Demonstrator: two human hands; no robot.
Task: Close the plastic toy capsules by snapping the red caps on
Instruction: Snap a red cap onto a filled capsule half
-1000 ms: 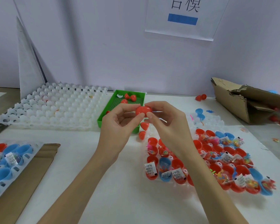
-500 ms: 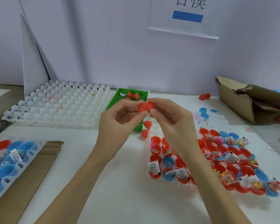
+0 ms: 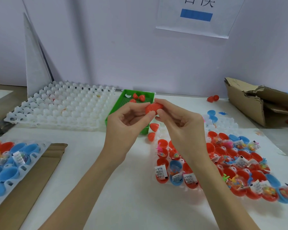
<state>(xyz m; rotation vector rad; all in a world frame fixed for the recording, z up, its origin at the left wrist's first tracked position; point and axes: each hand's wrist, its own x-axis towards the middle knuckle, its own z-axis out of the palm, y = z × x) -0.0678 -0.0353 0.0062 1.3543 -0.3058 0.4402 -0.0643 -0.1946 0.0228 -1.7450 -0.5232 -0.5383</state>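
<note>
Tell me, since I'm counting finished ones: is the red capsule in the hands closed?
Looks closed: the red capsule shows two halves meeting at a seam, no gap. Whether it has snapped, cannot tell.

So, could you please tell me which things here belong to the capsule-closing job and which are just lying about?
In the job:
- red capsule, pinched by left hand and right hand
- open filled capsule halves
- loose red caps
- green tray

Lying about:
- torn cardboard box
- white empty tray
- wall notice
</note>
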